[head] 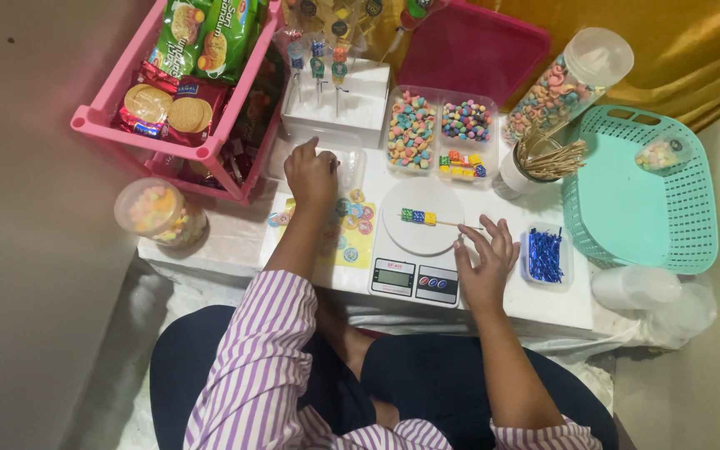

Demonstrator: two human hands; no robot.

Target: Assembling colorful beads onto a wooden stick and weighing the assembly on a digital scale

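**Loaded skewer resting loose on the scale**

The thin wooden skewer with green, blue and yellow candy cubes (427, 219) lies flat across the round white platform of the digital kitchen scale (421, 218), its bare end pointing toward 3 o'clock. The right hand (485, 260) hovers at that bare end, fingers spread and apart, the fingertips at or just short of the stick; contact cannot be told. A careless brush there could roll the skewer off the platform or slide the cubes along it.

The left hand (311, 173) reaches toward 11 o'clock, fingers curled down at the clear shallow plastic tray (346, 167); whether it grips anything cannot be told. Its forearm passes above the yellow sheet of round stickers (353, 225), and dragging it back could scuff or lift them.

At 3 o'clock of the right hand, the small clear box of blue metallic twist ties (545, 255) sits near the surface (560, 304) edge, within reach of a stray knock.
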